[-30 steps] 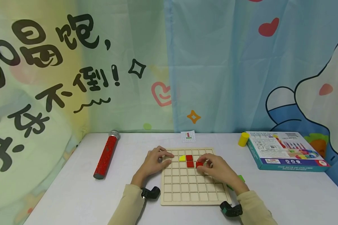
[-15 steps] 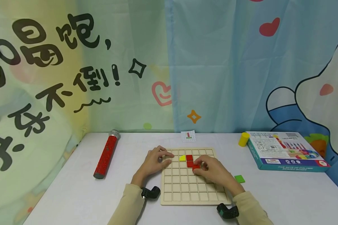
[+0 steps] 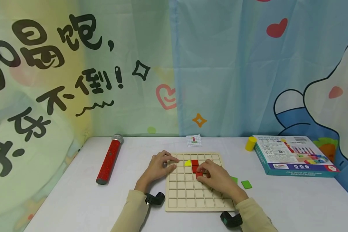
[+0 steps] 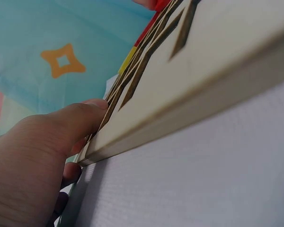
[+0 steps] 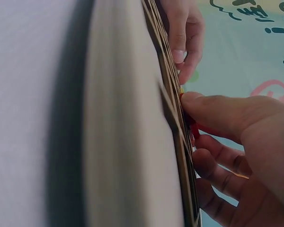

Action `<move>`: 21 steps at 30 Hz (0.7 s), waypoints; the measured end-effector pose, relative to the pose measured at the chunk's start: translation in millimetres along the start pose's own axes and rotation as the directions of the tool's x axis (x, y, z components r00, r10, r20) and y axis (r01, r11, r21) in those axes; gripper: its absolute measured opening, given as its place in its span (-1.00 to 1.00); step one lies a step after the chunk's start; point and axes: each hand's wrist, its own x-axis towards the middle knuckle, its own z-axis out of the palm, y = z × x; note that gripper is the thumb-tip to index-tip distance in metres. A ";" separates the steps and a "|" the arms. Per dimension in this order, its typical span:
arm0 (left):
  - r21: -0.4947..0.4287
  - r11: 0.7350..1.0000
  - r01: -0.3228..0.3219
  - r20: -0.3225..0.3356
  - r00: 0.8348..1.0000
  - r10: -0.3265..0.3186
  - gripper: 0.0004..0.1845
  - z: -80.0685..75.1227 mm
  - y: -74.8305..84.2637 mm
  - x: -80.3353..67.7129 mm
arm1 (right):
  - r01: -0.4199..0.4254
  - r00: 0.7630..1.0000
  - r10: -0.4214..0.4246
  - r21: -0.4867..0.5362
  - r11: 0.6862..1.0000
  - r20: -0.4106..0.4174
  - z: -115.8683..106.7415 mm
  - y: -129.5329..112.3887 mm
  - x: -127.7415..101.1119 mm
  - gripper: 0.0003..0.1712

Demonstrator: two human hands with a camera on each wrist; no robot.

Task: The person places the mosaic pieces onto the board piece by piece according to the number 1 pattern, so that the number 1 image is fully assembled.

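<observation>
A wooden grid board (image 3: 188, 193) lies on the table. Near its upper left edge is my left hand (image 3: 158, 167); the left wrist view has the thumb (image 4: 97, 103) over the top surface and other fingers beside and below the rim, gripping that edge. My right hand (image 3: 216, 175) pinches a red square tile (image 3: 198, 175) between thumb and fingers, low over the grid just below two red tiles (image 3: 194, 162). A yellow tile (image 3: 187, 163) sits left of the upper red one. In the right wrist view the thumb (image 5: 213, 111) partly hides the held tile.
Green tiles (image 3: 246, 184) lie right of the board, one partly behind my right hand. A small pattern card (image 3: 193, 140) stands at the back. To the left is a red microphone (image 3: 108, 161); on the right are a yellow cylinder (image 3: 250, 143) and a game box (image 3: 295, 156).
My right hand has carried the red tile leftward and slightly nearer, to just below the two red tiles. The green tiles have come into view. My left hand has stayed still.
</observation>
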 end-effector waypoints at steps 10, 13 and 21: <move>-0.003 1.000 0.000 0.004 1.000 0.000 -0.78 -1.1 1.1 0.4 | 0.020 1.000 -0.020 0.015 1.000 0.018 -0.4 0.2 -0.4 -0.84; -0.001 1.000 -0.005 -0.001 1.000 0.005 -0.78 -1.0 0.6 0.8 | 0.027 0.999 -0.028 0.032 0.999 0.026 -0.7 -0.6 -0.4 -0.85; -0.010 1.000 -0.005 -0.002 1.000 0.005 -0.78 -0.4 0.4 0.1 | 0.059 0.997 -0.060 0.028 0.998 0.039 -1.1 -1.2 -1.1 -0.89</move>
